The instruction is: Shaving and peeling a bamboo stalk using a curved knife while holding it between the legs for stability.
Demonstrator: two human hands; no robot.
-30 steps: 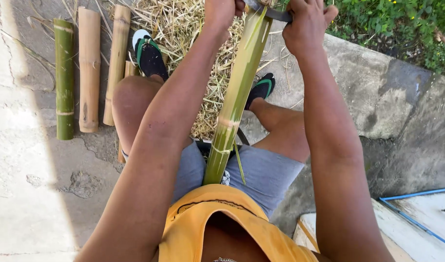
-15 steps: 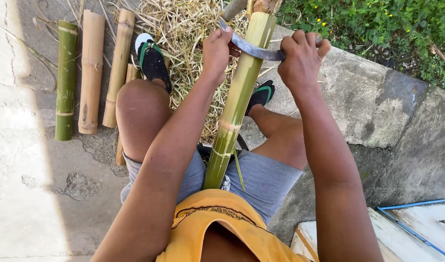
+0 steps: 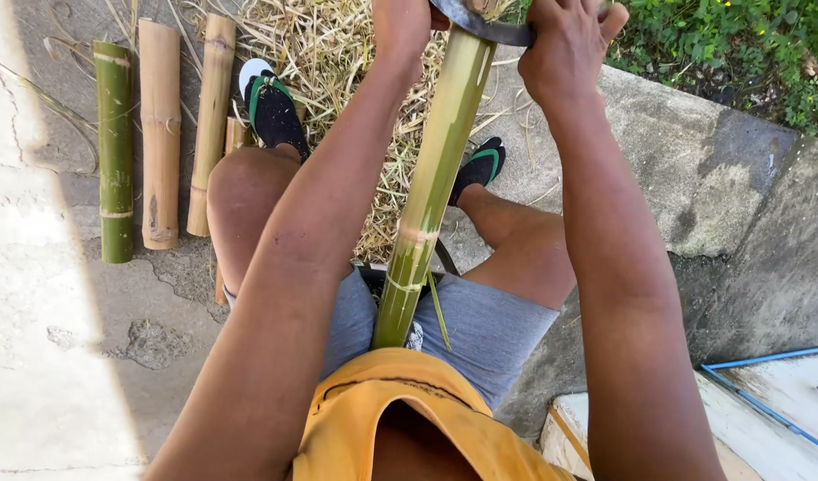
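Fingers of both hands are clenched on a curved dark blade (image 3: 485, 28) that lies across the far end of a green bamboo pole (image 3: 431, 191): the right hand (image 3: 569, 53) grips one end in full view, the left hand (image 3: 404, 22) grips the other, though the top edge of the frame cuts its fingers off.

Near: orange shirt (image 3: 382, 419) and grey shorts (image 3: 480, 325). The pole's near end is braced against the lap between the thighs and slants up and away between the two forearms. A thin green sliver hangs off it just below a node ring.

Handling, as a judgement: the pole looks stiff and hard-skinned, hollow and so probably light for its length. Its skin is smooth and glossy, likely slippery under a bare palm. It will want to roll and kick sideways unless the butt end stays pinned. Best hold is at the nodes, where the ridge gives purchase, or by wedging the end against the body as here. Split edges and slivers look sharp; keep fingers off them. The blade is held at both ends, clear of the edge.

Mid: feet in green-strapped sandals (image 3: 271, 111) on concrete.

Far: dry straw litter (image 3: 338, 49) under the feet. To the left lie cut bamboo lengths (image 3: 159, 134) side by side on the floor, one green, the rest tan. Weeds grow past the concrete kerb (image 3: 694, 169).
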